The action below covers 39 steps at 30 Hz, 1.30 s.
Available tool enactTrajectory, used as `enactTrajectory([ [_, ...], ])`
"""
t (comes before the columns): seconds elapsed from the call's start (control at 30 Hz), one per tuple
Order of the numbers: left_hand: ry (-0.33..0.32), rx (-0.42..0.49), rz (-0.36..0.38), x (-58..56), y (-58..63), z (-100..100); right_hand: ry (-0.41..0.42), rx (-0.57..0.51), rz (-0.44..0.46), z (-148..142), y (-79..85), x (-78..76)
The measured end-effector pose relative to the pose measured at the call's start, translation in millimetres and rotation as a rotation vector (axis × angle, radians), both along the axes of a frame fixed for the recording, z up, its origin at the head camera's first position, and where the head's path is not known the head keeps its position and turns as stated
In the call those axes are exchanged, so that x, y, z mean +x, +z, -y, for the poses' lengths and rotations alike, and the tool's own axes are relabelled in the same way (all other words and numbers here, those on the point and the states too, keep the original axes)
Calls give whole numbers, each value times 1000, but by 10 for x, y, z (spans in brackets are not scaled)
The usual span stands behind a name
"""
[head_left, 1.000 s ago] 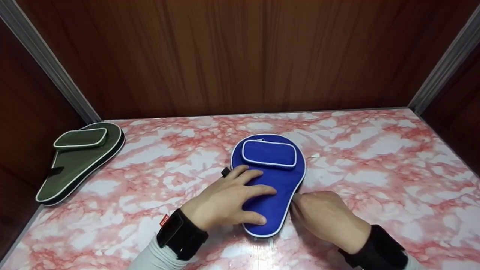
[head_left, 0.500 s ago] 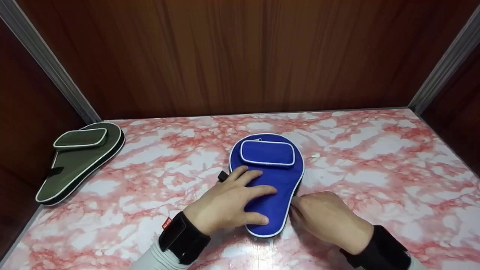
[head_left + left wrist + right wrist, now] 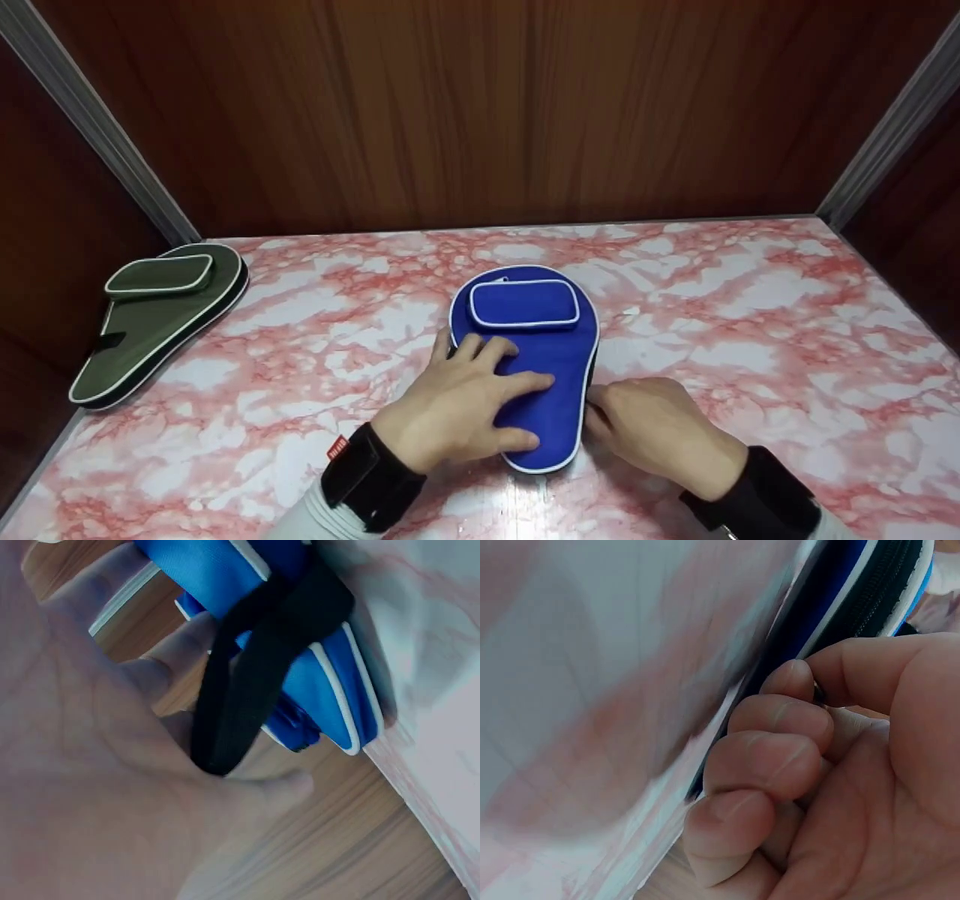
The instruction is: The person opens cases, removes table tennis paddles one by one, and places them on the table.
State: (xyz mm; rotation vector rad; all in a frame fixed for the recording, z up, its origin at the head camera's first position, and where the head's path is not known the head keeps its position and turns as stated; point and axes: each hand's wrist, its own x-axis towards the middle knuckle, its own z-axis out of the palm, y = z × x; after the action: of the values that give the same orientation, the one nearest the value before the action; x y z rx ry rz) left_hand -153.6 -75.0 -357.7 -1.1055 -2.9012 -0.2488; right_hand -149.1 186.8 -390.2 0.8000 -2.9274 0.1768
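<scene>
While the right hand (image 3: pixel 649 427), fingers curled, apparently pinched the zip (image 3: pixel 874 600) of the blue case (image 3: pixel 551 356) on the bench (image 3: pixel 720 315), the left hand (image 3: pixel 454 412) lay spread across that case, gripping nothing; level pressure probably best kept the zip straight. Farther left lay a green case (image 3: pixel 161 322).

We can read nothing: the red tag (image 3: pixel 338 448) on the black wristband (image 3: pixel 373 478), lower left, bears marks too small to decipher.
</scene>
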Motion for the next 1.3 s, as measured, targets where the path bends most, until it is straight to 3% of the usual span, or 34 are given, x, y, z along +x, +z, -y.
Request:
enactTrajectory([
  [0.13, -89, 2, -57, -39, -42, -19, -3, 10, 17, -6, 2, -7],
  [0.3, -127, 50, 6, -114, -104, 21, -20, 8, 44, 4, 12, -11],
  [0.4, -118, 63, 22, -131, -118, 35, -25, 1, 45, 6, 22, -8],
  [0.73, -69, 36, -84, -108, -144, -29, -7, -4, 9, -10, 28, 4],
  [0.97, -36, 21, -96, -98, -158, -57, 47, 17, -34, -33, 25, 16],
  [1.3, 4, 6, -94, -113, -156, -45, 153, -25, 16, -63, 50, 13],
])
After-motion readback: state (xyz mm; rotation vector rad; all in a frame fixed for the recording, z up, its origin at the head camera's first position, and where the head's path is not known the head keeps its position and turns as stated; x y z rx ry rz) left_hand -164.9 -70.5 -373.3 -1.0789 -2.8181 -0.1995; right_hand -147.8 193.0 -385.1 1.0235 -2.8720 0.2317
